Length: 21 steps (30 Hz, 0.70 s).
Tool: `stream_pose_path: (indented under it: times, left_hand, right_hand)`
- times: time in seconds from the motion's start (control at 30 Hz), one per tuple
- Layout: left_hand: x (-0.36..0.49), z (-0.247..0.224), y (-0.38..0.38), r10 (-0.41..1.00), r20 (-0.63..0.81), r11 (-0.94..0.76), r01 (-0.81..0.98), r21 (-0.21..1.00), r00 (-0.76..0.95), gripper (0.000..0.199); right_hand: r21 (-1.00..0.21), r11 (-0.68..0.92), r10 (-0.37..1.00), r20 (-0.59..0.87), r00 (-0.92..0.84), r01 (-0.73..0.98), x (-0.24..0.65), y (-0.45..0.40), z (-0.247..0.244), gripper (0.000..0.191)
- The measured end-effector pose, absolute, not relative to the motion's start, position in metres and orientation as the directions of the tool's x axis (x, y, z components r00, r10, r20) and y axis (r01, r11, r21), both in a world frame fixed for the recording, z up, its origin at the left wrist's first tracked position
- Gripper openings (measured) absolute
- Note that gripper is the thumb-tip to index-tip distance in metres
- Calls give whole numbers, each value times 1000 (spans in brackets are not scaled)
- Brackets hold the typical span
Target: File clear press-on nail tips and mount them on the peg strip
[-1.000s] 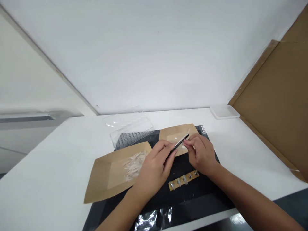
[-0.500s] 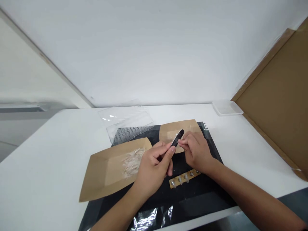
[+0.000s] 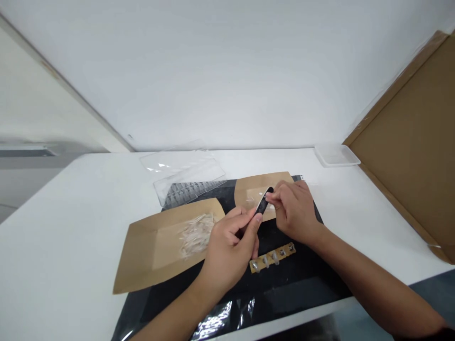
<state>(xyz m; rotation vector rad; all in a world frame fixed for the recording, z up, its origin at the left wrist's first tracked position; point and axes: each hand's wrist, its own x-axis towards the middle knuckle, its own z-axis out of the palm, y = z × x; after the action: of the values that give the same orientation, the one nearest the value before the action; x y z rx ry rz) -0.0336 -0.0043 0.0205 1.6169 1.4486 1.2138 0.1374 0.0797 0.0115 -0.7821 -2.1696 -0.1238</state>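
Note:
My left hand point(image 3: 231, 241) grips a short black nail file point(image 3: 262, 204) with a pale edge between thumb and fingers, slanting up to the right. At the file's far end, my right hand point(image 3: 293, 208) is closed in a pinch, its fingertips against the black face. Whatever small piece sits in that pinch is too small and covered to name. Below the hands lies a narrow golden strip point(image 3: 273, 258) with a row of small knobs, some bearing clear pieces. Behind them, a small brown paper tray point(image 3: 245, 184) contains a few clear bits.
A larger brown paper tray point(image 3: 140, 253) with a heap of clear slivers point(image 3: 199, 234) stands at left. Clear plastic cases point(image 3: 188, 180) lie behind it. A black mat point(image 3: 284, 293) covers the table's front. A white lid-like tray point(image 3: 337, 155) and a cardboard panel point(image 3: 408, 142) are at right.
My right fingertips have shifted up along the nail file to its far end. My left hand keeps its grip on the file. The whole view has moved slightly.

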Motion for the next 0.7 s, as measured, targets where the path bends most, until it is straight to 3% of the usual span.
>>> stream_pose_path:
  times: [0.1, 0.7]
  left_hand:
    - [-33, 20, -5, 974, 226, -194, 394, 898, -35, 55]
    - [-34, 24, -7, 953, 296, -239, 439, 866, -63, 50]
  right_hand:
    - [-162, 831, 484, 682, -548, 533, 138, 79, 13, 28]
    - [-256, 804, 539, 694, -477, 537, 136, 77, 12, 26]
